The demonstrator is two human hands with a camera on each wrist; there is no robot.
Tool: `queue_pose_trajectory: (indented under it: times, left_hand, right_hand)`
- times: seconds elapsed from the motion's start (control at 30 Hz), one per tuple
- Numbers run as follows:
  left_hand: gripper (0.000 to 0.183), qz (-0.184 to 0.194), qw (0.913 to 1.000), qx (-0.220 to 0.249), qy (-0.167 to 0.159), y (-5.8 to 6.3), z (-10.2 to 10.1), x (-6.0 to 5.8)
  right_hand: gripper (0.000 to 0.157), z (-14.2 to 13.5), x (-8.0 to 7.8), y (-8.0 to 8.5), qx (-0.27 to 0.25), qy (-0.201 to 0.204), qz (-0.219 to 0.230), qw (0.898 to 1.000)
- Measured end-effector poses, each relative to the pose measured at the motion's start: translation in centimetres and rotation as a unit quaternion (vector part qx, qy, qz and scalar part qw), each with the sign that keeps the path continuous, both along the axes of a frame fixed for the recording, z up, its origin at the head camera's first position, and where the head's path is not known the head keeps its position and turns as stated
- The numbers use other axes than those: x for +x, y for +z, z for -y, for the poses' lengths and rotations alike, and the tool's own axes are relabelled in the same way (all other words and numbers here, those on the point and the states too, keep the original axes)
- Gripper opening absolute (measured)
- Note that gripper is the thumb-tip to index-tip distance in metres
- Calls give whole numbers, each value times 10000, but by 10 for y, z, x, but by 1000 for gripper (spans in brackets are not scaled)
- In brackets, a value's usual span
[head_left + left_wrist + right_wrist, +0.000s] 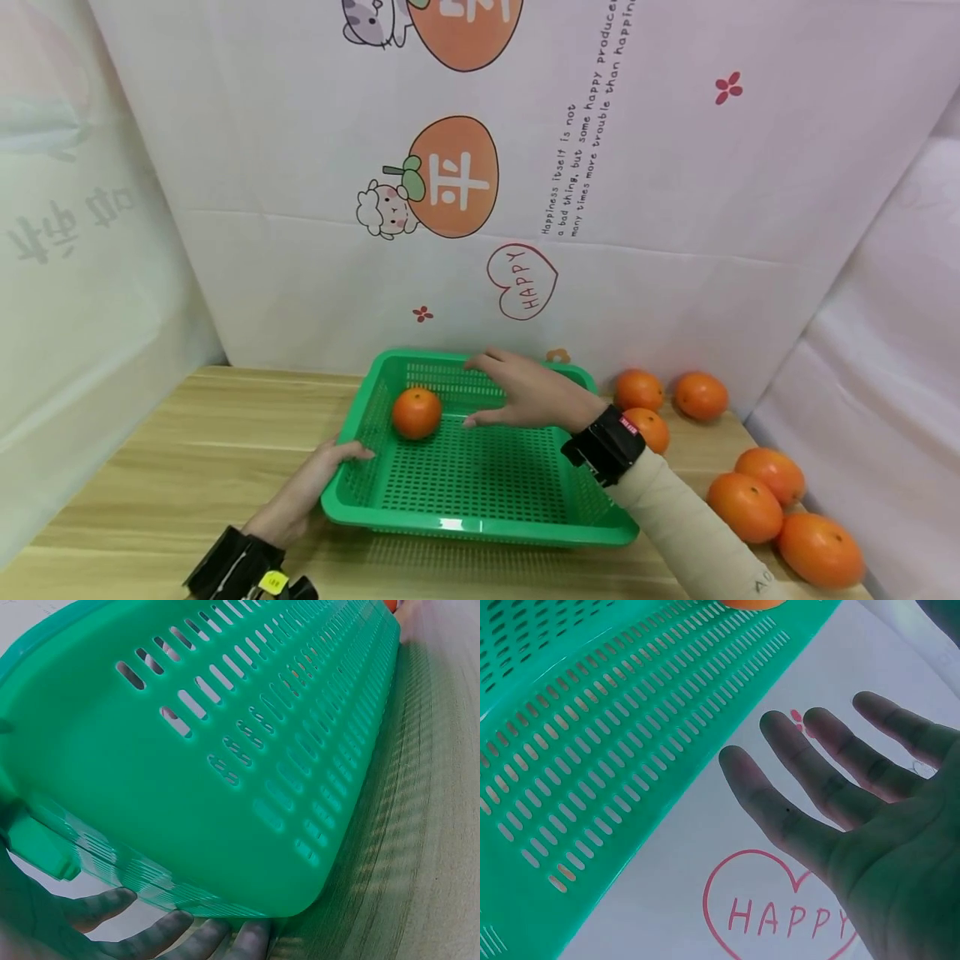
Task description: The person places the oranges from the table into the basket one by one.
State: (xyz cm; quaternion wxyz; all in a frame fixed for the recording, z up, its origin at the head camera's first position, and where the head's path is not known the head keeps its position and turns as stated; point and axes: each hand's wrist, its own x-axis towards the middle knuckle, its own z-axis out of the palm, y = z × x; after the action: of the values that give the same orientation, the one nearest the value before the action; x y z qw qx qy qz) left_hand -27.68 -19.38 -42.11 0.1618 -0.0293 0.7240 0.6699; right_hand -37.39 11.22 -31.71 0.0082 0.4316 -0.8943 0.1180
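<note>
A green plastic basket [480, 533] with slotted walls stands on the wooden table. One orange [417, 413] lies inside it, towards the left wall. My left hand [307, 487] grips the basket's left side, thumb over the rim; in the left wrist view its fingers [161, 930] lie against the outer wall. Above the right half of the basket hovers my right hand [536, 392], holding nothing. Its fingers [832, 780] are spread and fairly straight in the right wrist view, apart from the orange.
To the basket's right, several oranges sit in two groups: one at the back near an orange [701, 396], another nearer the front with a large orange [821, 550]. A printed white cloth [645, 308] hangs behind the table [247, 433], and pale cloth [892, 358] flanks the right side.
</note>
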Motion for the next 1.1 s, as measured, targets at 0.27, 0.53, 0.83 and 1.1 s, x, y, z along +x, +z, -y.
queue_pose_trajectory:
  times: [0.27, 0.53, 0.83, 1.1]
  left_hand:
    - [76, 7, 10000, 48, -17, 0, -2, 0]
    - [77, 6, 9999, 107, -54, 1, -1, -1]
    - [76, 33, 10000, 70, -42, -2, -1, -2]
    - [78, 66, 10000, -12, 6, 0, 1, -1]
  right_hand:
    - [79, -16, 13, 1, -342, -151, 125, 9992]
    - [77, -37, 26, -2, -580, -542, 86, 9968]
    - [71, -54, 35, -2, -1207, -550, -79, 9911]
    - [59, -75, 42, 11, -1517, -904, -310, 9838]
